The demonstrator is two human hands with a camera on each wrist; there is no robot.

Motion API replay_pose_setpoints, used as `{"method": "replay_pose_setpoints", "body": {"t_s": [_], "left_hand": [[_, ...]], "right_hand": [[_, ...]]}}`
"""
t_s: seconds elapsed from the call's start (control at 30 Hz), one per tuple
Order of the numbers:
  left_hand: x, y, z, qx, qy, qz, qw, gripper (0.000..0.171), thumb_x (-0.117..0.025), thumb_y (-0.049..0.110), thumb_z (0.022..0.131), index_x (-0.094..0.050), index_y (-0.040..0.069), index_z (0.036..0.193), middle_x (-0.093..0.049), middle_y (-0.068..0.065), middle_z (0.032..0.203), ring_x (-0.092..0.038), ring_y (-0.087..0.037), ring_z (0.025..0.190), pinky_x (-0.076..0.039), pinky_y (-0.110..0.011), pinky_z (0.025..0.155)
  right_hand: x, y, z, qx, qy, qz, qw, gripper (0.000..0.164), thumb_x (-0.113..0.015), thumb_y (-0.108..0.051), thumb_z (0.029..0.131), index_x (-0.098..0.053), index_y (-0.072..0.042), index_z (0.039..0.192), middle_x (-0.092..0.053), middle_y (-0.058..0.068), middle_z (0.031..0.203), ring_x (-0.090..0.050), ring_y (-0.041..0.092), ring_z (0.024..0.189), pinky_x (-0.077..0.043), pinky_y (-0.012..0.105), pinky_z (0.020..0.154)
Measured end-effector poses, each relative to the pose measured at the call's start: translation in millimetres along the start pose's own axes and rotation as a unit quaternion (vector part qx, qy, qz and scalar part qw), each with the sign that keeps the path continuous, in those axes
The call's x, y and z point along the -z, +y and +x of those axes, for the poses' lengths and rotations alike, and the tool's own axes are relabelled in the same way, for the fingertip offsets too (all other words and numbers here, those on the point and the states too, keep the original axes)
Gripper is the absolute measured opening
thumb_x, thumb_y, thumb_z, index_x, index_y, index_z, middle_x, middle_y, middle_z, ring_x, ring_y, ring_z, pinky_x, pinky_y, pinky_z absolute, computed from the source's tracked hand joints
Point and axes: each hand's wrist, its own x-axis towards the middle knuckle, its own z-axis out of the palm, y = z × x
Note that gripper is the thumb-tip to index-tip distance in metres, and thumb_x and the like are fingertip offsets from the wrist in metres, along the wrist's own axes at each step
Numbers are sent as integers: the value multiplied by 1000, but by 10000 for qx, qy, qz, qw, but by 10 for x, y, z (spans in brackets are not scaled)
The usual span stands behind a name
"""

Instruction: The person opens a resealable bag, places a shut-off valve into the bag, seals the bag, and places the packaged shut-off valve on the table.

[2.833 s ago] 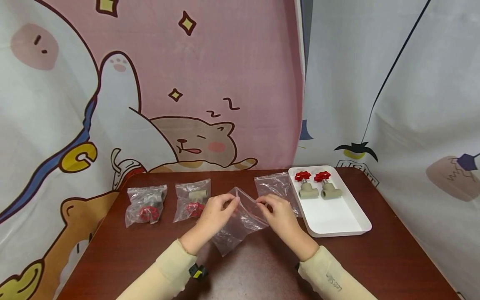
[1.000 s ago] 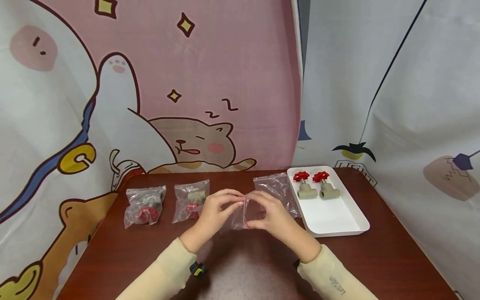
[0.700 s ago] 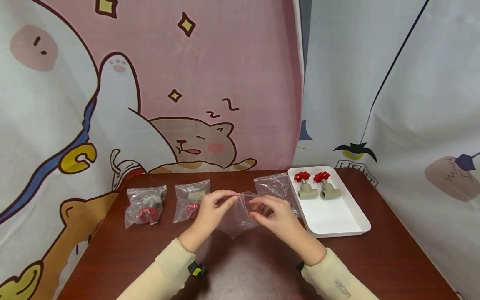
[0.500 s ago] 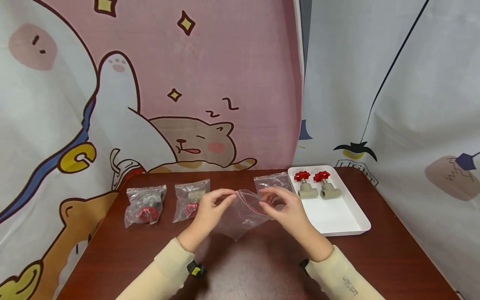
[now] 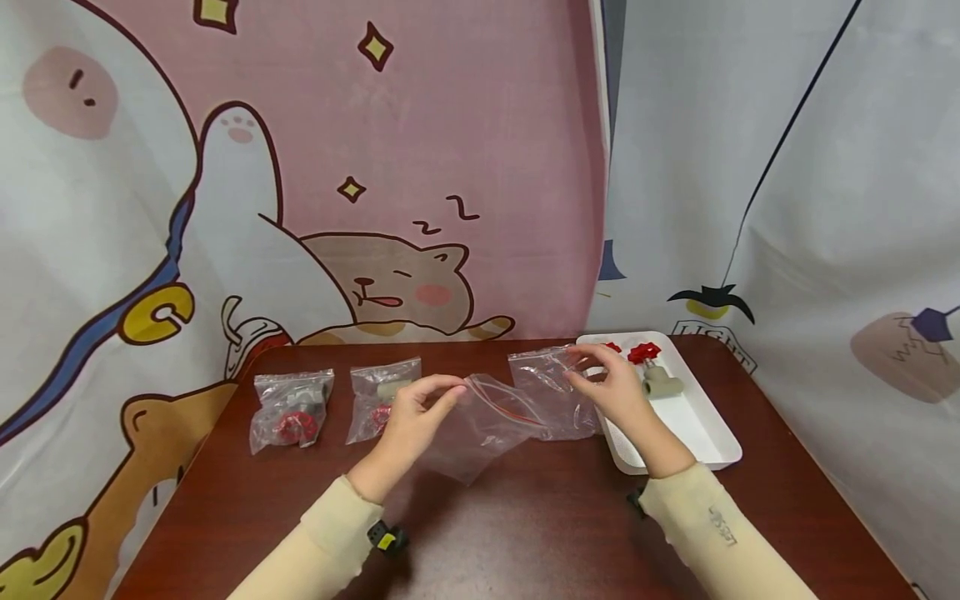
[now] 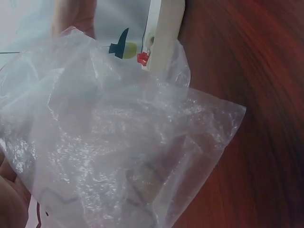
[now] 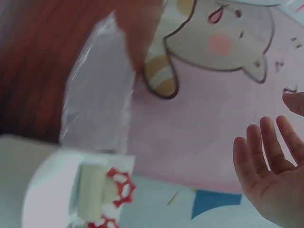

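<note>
My left hand (image 5: 411, 419) pinches a clear zip bag (image 5: 483, 429) by one top corner, between thumb and fingertips. The bag hangs above the table with its red-lined mouth spread a little, and it fills much of the left wrist view. My right hand (image 5: 615, 385) is off the bag, over the left edge of the white tray (image 5: 701, 425); in the right wrist view its fingers are spread and hold nothing. A red-handled valve (image 5: 662, 382) with a beige body lies in the tray. A second valve (image 7: 92, 192) there is mostly hidden by my right hand in the head view.
Another clear zip bag (image 5: 551, 392) lies flat on the table against the tray's left side. Two bagged valves rest at the left: one bag (image 5: 291, 408) farther out, the other bag (image 5: 367, 400) partly behind my left hand. A printed curtain (image 5: 450, 167) stands behind the table.
My right hand has let go of the bag's mouth and moved right to the tray edge. The left hand has shifted slightly left, still pinching the bag, which has opened out from its earlier folded look.
</note>
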Motion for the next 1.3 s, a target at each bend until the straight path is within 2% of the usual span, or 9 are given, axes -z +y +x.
{"method": "replay_pose_setpoints", "body": {"t_s": [0.23, 0.33, 0.53, 0.7, 0.8, 1.0, 1.13, 1.23, 1.3], "left_hand": [[53, -8, -4, -152, 20, -78, 9999, 11, -65, 1, 87, -68, -4, 96, -71, -18, 84, -69, -24, 75, -55, -23, 68], [75, -1, -12, -225, 52, -43, 9997, 11, -65, 0, 86, -68, -5, 95, -71, -19, 82, -69, -27, 74, -54, -23, 66], [106, -9, -29, -274, 7, 73, 9996, 10, -65, 2, 87, -69, -3, 95, -71, -18, 83, -68, -28, 73, -54, -23, 64], [124, -41, -43, -317, 2, 77, 9995, 9, -65, 1, 87, -69, -4, 94, -71, -18, 82, -69, -23, 73, -54, -23, 63], [132, -56, -52, -293, 22, 100, 9995, 10, -65, 2, 87, -69, -3, 94, -71, -17, 82, -69, -20, 73, -54, -23, 63], [140, -71, -70, -197, 74, 95, 9997, 10, -65, 2, 87, -69, -3, 94, -71, -16, 81, -68, -19, 72, -54, -23, 63], [146, -73, -82, -141, 107, 148, 9997, 10, -66, 2, 86, -70, -3, 94, -71, -15, 82, -68, -18, 72, -54, -24, 62], [152, -74, -85, -89, 119, 152, 9998, 10, -66, 3, 87, -70, -2, 94, -71, -15, 83, -68, -17, 72, -53, -23, 62], [151, -72, -83, -64, 147, 150, 9998, 9, -66, 2, 87, -70, -3, 93, -71, -16, 82, -66, -14, 71, -53, -22, 62]], "right_hand": [[103, 309, 137, -49, -102, -591, 9982, 34, -73, -5, 80, -63, 0, 112, -66, 19, 102, -63, 36, 90, -54, 46, 74], [135, 467, 193, -88, -213, -700, 9973, 34, -71, -4, 81, -62, 2, 113, -66, 22, 102, -63, 39, 92, -52, 49, 76], [212, 875, 256, -493, -453, -807, 9945, 34, -65, -4, 85, -58, 5, 117, -63, 26, 111, -60, 43, 101, -47, 51, 86], [265, 1120, 294, -1352, -360, -508, 9889, 36, -60, -8, 90, -55, 6, 122, -59, 27, 119, -57, 39, 106, -46, 39, 87], [282, 1212, 322, -2067, -236, -93, 9781, 39, -55, -13, 94, -51, 6, 127, -55, 27, 126, -52, 35, 113, -42, 36, 91], [281, 1321, 357, -3192, -448, 420, 9457, 50, -42, -27, 100, -37, 4, 140, -39, 28, 141, -39, 38, 128, -35, 48, 106], [259, 1368, 370, -3476, -705, 475, 9338, 53, -36, -28, 102, -31, 6, 142, -33, 29, 145, -34, 39, 133, -31, 49, 109], [241, 1369, 380, -3549, -837, 294, 9307, 55, -35, -29, 101, -31, 9, 141, -32, 30, 145, -32, 41, 134, -29, 49, 111], [227, 1365, 382, -3529, -885, 111, 9314, 52, -36, -27, 100, -37, 10, 137, -37, 30, 142, -36, 40, 130, -32, 48, 108]]}}
